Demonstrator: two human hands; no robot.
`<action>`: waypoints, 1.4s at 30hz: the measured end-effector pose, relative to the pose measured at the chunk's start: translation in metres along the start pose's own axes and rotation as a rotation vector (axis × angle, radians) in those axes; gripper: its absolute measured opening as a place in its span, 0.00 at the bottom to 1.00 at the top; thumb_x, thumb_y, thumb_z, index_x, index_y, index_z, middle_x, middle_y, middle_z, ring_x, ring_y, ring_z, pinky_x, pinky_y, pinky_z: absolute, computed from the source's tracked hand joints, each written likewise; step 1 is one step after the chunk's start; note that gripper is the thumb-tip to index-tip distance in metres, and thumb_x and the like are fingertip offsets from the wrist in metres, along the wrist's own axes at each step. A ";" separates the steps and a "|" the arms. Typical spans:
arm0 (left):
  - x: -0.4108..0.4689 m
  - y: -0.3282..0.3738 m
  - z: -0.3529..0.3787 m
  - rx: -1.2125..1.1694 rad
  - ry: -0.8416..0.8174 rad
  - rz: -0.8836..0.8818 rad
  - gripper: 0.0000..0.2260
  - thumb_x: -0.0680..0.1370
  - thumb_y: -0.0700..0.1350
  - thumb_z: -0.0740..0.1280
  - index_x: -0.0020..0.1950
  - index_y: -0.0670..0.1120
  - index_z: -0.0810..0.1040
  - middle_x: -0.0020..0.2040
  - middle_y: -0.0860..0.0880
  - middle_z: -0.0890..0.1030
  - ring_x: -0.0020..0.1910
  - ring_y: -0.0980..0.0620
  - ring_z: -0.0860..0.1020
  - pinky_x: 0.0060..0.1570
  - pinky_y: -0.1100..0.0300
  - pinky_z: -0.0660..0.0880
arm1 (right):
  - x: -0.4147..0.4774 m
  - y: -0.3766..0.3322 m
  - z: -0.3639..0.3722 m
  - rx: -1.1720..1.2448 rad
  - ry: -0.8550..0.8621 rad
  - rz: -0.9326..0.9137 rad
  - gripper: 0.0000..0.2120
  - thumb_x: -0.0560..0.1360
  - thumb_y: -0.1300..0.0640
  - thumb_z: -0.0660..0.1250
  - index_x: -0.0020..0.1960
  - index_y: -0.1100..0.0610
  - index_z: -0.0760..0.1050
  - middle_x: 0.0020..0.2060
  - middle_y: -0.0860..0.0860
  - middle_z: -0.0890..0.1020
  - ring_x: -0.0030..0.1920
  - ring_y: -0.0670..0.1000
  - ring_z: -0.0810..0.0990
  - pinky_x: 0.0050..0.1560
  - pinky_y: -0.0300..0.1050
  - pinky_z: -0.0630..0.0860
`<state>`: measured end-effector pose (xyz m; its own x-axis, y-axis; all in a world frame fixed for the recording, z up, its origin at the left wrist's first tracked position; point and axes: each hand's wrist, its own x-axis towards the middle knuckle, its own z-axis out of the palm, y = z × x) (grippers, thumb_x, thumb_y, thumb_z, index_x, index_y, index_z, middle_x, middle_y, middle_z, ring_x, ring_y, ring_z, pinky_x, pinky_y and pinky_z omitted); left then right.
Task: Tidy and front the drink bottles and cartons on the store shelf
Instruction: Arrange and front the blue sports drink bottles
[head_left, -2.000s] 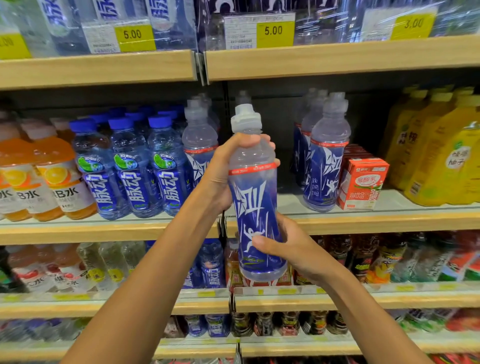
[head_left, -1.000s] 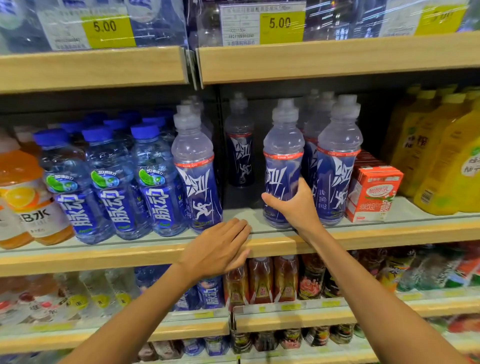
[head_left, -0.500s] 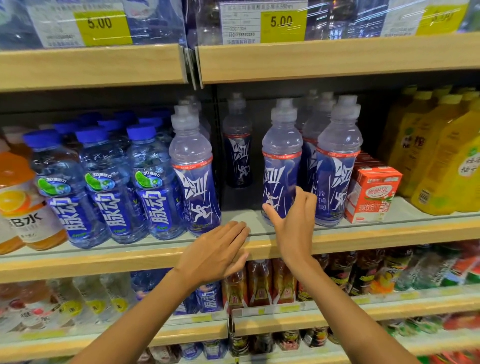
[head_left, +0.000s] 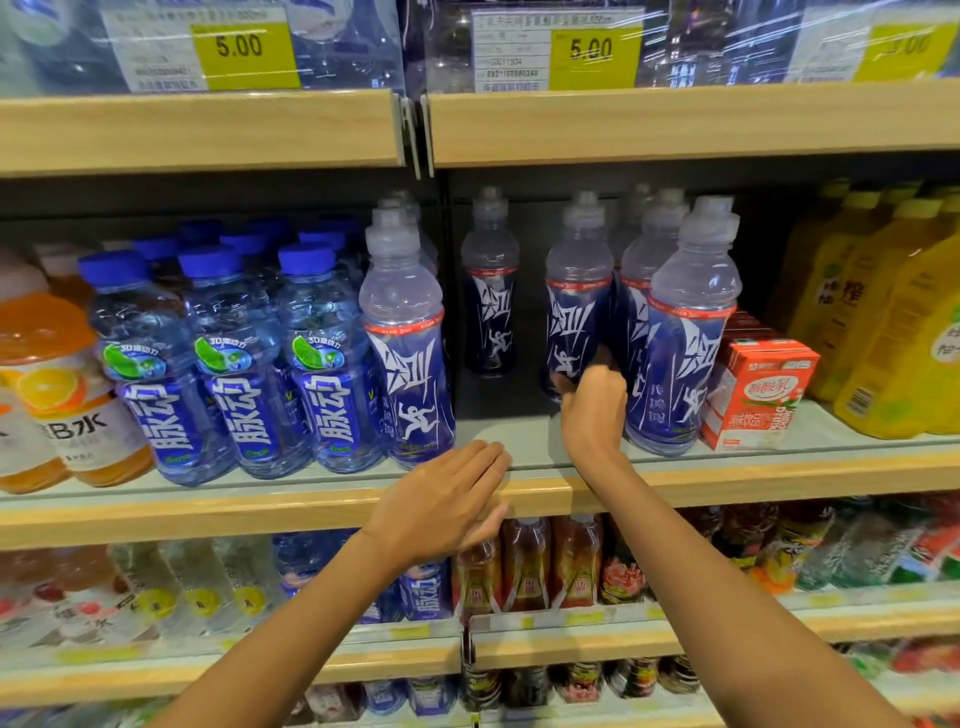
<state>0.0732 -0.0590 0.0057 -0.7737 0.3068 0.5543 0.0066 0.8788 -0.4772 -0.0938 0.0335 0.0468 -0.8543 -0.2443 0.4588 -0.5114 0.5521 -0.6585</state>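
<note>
- One wooden-fronted shelf (head_left: 727, 475) carries the whole row. My left hand (head_left: 447, 504) lies flat on its front lip, fingers straight and together.
- Between the left front bottle (head_left: 405, 353) and the right front bottle (head_left: 685, 338) the front row has a gap. The sports bottle (head_left: 576, 301) I am working on stands upright, set back behind that line.
- My right hand (head_left: 592, 400) wraps the low part of its blue label, thumb on the left.
- To do this well, I judge I should slide it forward on its base with this low grip and stop level with the right front bottle. The runner figure should face out, and I must not nudge the bottles just beside it.
- Yellow juice bottles (head_left: 883, 322) at far right look full.
- Orange drink bottles (head_left: 47, 389) at far left hold orange liquid.
- Blue-capped bottles (head_left: 228, 364) hold clear liquid, as the sports bottles do.
- The red carton (head_left: 758, 395) is sealed, so its contents are hidden.
</note>
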 end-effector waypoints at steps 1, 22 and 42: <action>0.000 0.000 0.000 -0.001 0.002 0.001 0.23 0.79 0.53 0.55 0.59 0.38 0.79 0.56 0.41 0.81 0.55 0.46 0.80 0.54 0.54 0.78 | -0.003 -0.001 -0.002 -0.006 0.025 0.002 0.17 0.75 0.64 0.68 0.62 0.65 0.70 0.56 0.61 0.77 0.56 0.58 0.77 0.53 0.47 0.75; -0.004 0.000 0.004 0.147 -0.003 0.044 0.22 0.80 0.54 0.59 0.62 0.38 0.79 0.59 0.40 0.81 0.55 0.45 0.81 0.54 0.54 0.78 | 0.055 -0.048 0.075 0.541 -0.386 -0.190 0.26 0.74 0.57 0.71 0.65 0.70 0.68 0.60 0.62 0.78 0.60 0.59 0.77 0.53 0.37 0.67; 0.009 0.008 -0.023 -0.119 -0.232 -0.130 0.19 0.79 0.53 0.56 0.60 0.41 0.76 0.56 0.45 0.79 0.52 0.47 0.78 0.49 0.56 0.75 | 0.008 -0.052 -0.019 0.334 -0.255 -0.236 0.19 0.63 0.49 0.75 0.36 0.57 0.66 0.23 0.45 0.69 0.24 0.44 0.68 0.22 0.32 0.62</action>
<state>0.0812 -0.0411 0.0224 -0.8968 0.1087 0.4288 -0.0389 0.9462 -0.3212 -0.0727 0.0177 0.0959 -0.6852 -0.5431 0.4853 -0.6602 0.1818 -0.7287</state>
